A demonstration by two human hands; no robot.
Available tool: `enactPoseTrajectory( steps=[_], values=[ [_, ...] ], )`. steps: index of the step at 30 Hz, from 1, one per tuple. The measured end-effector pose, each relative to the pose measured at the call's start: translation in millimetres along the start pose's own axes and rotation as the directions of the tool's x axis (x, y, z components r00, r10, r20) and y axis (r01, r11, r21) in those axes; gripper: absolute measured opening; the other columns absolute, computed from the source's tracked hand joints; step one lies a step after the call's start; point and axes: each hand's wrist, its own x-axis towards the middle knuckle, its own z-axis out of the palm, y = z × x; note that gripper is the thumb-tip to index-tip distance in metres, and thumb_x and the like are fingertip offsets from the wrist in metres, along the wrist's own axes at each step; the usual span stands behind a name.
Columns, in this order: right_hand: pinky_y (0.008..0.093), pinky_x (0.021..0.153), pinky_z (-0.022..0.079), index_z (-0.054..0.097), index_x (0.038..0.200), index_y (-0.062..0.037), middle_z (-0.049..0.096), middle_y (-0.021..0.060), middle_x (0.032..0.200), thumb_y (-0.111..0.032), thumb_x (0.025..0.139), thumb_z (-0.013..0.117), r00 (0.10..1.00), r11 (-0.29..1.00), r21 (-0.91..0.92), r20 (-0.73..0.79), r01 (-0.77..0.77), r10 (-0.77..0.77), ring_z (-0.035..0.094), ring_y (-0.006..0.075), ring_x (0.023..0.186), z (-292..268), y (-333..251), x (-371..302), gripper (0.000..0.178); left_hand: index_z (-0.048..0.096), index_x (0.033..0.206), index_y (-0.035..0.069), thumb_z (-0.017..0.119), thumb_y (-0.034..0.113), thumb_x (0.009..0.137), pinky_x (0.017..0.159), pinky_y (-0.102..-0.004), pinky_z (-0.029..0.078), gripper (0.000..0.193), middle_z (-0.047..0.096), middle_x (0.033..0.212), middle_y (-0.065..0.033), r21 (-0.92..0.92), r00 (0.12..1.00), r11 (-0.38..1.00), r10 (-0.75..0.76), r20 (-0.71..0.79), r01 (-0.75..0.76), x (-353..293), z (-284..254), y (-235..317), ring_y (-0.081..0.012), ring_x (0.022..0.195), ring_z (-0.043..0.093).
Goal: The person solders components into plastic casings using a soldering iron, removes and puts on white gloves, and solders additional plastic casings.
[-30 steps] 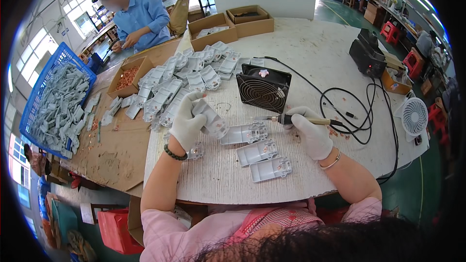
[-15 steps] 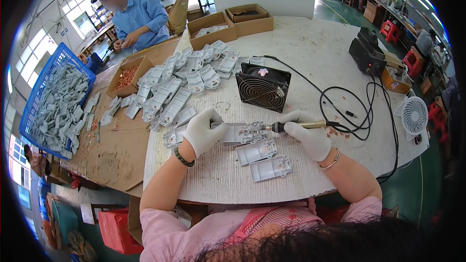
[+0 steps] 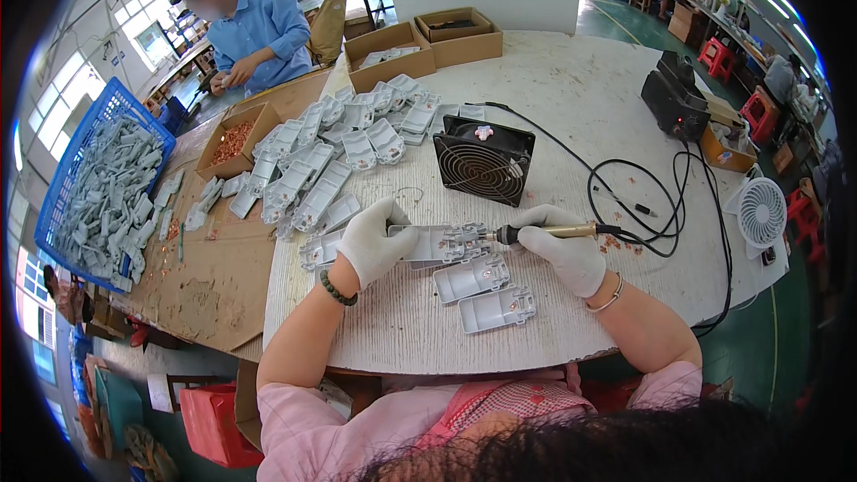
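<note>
My left hand (image 3: 378, 245), in a white glove, is closed on the left end of a grey plastic housing (image 3: 427, 245). In my gloved right hand (image 3: 562, 250) is a soldering iron (image 3: 571, 229), its dark front collar pointing left. The iron's tip meets the clip-like right end of that housing; exact contact is too small to make out. Just nearer to me lie two similar housings (image 3: 470, 279), open side up, with small copper-coloured bits at their right ends. A square black fan (image 3: 485, 161) stands upright just beyond my hands.
Many grey housings (image 3: 308, 170) lie heaped at left. Beyond them are a carton of copper-coloured parts (image 3: 234, 145) and a blue basket (image 3: 55, 214) of grey parts. Black cable (image 3: 676, 214) loops at right toward a black box-shaped unit (image 3: 676, 98); a white fan (image 3: 761, 211) stands nearby. A co-worker (image 3: 259, 31) is across the table.
The soldering iron and my right hand have shifted very slightly left. My left hand and the housing stay almost in place.
</note>
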Motion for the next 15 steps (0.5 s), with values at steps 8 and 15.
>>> enactPoseTrajectory(
  steps=[8, 15],
  values=[
    [0.0275, 0.081, 0.052, 0.065, 0.103, 0.0001, 0.069, 0.0064, 0.097, -0.009, 0.092, 0.059, 1.000, 0.998, -0.054, -0.013, 0.023, -0.024, 0.064, 0.0114, 0.088, 1.2, 1.3, 0.3, 0.016, 0.059, 0.083, 0.001, 0.067, 0.017, 0.081, 0.066, -0.0303, 0.050, 0.018, 0.064, 0.074, -0.0081, 0.003, 1.000, 1.000, 0.005, 0.003, -0.005, 0.3, 0.1, -1.2, -0.0149, 0.068, 0.060],
    [0.0272, 0.080, 0.052, 0.065, 0.103, 0.0003, 0.070, 0.0066, 0.096, -0.009, 0.092, 0.060, 1.000, 0.999, 0.022, 0.006, 0.027, -0.027, 0.064, 0.0114, 0.087, 0.8, 2.6, 0.3, 0.016, 0.060, 0.085, 0.001, 0.067, 0.017, 0.082, 0.066, -0.0297, 0.050, 0.018, 0.064, 0.074, -0.0082, 0.013, 1.000, 1.000, -0.002, 0.002, 0.002, 1.1, 0.6, -2.4, -0.0144, 0.068, 0.061]
  ],
)
